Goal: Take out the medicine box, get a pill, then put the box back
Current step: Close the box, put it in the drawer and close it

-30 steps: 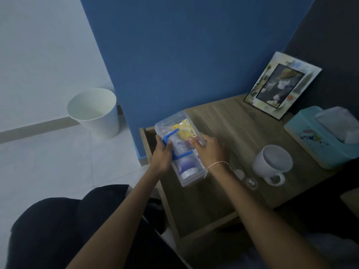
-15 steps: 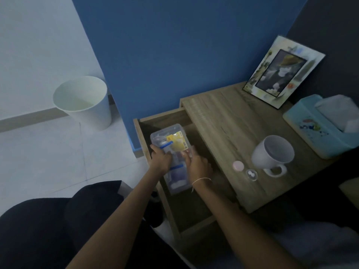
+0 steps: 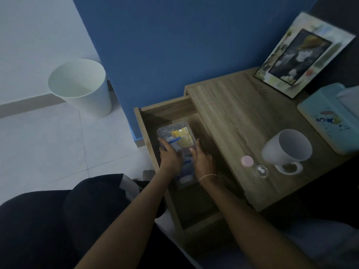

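The medicine box [image 3: 178, 136], clear plastic with blue clasps and a yellow packet inside, sits low inside the open wooden drawer [image 3: 147, 133] of the bedside table. My left hand [image 3: 170, 155] grips its left side. My right hand [image 3: 202, 160] is flat against its right side with the fingers straight. The box's near half is hidden between my hands. On the tabletop to the right lie a pink cap [image 3: 247, 161] and a small clear cup [image 3: 261, 170] holding white pills.
A white mug [image 3: 287, 150] stands on the tabletop [image 3: 229, 113], with a teal tissue box [image 3: 330, 121] and a picture frame [image 3: 303, 55] behind it. A white waste bin [image 3: 81, 86] stands on the tiled floor at the left. My dark-clothed knees fill the lower left.
Both hands have carried the medicine box off the tabletop's edge and down into the open drawer. The view has shifted, showing more of the drawer.
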`<move>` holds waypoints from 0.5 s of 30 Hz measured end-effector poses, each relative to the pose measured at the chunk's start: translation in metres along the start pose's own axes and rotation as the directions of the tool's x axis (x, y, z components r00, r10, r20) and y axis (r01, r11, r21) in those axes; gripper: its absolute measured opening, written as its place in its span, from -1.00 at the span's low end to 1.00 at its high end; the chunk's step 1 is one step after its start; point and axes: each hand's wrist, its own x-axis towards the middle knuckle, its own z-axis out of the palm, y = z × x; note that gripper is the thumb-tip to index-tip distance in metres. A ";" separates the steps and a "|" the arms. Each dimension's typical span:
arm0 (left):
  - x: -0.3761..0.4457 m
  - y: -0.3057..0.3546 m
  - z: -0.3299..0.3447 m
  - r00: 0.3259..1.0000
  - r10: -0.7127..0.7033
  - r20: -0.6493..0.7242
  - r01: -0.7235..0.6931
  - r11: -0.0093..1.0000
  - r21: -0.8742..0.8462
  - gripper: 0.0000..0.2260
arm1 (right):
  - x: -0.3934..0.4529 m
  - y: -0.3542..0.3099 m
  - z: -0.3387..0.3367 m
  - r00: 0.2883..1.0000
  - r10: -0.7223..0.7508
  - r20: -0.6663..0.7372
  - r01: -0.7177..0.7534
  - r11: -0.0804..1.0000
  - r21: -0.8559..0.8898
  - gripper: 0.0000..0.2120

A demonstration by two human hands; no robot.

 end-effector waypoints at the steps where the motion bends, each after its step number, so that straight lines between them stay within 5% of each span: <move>1: -0.001 -0.003 0.000 1.000 0.026 -0.003 -0.026 0.999 0.042 -0.25 | 0.001 0.001 0.002 0.999 -0.036 -0.018 0.035 0.998 -0.051 -0.49; 4: -0.004 -0.012 0.000 0.976 0.215 -0.035 -0.189 0.915 0.357 -0.36 | 0.004 0.002 0.004 0.962 -0.274 -0.010 0.256 0.910 -0.326 -0.46; 7: 0.001 -0.019 -0.001 0.919 0.395 -0.011 -0.310 0.738 0.599 -0.43 | -0.002 0.007 0.007 0.915 -0.402 0.020 0.376 0.836 -0.398 -0.45; 15: 0.005 -0.027 -0.007 0.926 0.374 0.052 -0.294 0.628 0.720 -0.48 | -0.011 0.007 0.008 0.923 -0.371 0.103 0.382 0.849 -0.366 -0.49</move>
